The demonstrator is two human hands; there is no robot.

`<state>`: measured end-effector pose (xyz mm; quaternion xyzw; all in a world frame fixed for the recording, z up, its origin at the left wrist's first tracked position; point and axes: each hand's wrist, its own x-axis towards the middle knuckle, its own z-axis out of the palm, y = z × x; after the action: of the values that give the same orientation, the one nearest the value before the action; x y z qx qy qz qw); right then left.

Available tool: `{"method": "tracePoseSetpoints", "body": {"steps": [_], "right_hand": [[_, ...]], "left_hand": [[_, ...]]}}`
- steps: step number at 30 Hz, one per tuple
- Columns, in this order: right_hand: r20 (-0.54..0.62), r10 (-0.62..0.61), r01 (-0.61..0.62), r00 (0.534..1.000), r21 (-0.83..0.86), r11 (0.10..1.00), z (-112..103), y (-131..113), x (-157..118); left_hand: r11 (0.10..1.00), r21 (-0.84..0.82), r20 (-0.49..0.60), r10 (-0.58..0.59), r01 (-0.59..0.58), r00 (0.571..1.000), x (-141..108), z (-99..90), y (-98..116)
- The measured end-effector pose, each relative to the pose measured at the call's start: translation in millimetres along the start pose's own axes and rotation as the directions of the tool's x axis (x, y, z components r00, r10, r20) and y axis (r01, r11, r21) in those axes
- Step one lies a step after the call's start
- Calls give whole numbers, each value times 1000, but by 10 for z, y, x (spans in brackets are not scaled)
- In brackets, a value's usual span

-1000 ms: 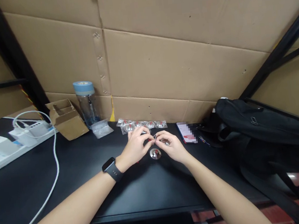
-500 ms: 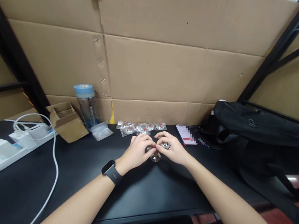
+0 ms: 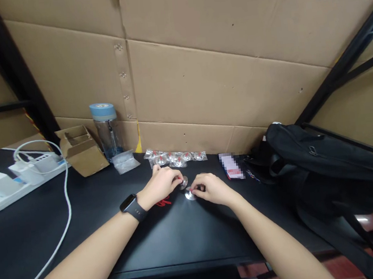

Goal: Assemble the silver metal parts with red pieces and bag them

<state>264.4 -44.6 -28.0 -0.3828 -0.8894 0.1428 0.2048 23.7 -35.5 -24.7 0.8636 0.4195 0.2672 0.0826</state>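
Observation:
My left hand (image 3: 163, 184), with a black watch on its wrist, pinches a small shiny metal disc (image 3: 185, 183) that looks like a finger cymbal. Its thumb and fingertips are closed at the disc's left edge or centre; which one I cannot tell. My right hand (image 3: 213, 188) pinches a second shiny disc (image 3: 190, 195) by a small red part at its middle. This disc lies low, close to the table top, just below the first. Beside my left wrist a tangle of red cord (image 3: 163, 201) rests on the black table (image 3: 183, 237).
Several clear-bagged discs with red parts (image 3: 178, 160) lie along the cardboard wall (image 3: 181, 91). To their left are a plastic packet (image 3: 125, 162), a bottle (image 3: 106, 132), an opened carton (image 3: 86, 154) and a power strip (image 3: 25, 186). A phone (image 3: 231, 166) and black backpack (image 3: 325, 160) sit right.
My hands, close together around the discs before, have drawn slightly apart, each now pinching its own disc. The red cord beside the left wrist has come into sight.

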Motion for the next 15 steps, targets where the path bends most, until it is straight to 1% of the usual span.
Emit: {"method": "tracePoseSetpoints", "body": {"steps": [3,6,10,15], "right_hand": [[-6,-32,32,999,-15,999,18,-20,0],[-20,-42,42,999,11,999,45,-19,7],[-95,43,-32,995,112,993,32,-15,24],[-226,177,-105,958,297,949,-20,6,48]], "left_hand": [[1000,-22,4,-11,11,1000,6,12,10],[998,-56,1,-19,19,1000,8,16,-1],[991,-125,24,-39,41,999,18,-2,-12],[974,-185,23,-128,130,992,43,-56,24]]}}
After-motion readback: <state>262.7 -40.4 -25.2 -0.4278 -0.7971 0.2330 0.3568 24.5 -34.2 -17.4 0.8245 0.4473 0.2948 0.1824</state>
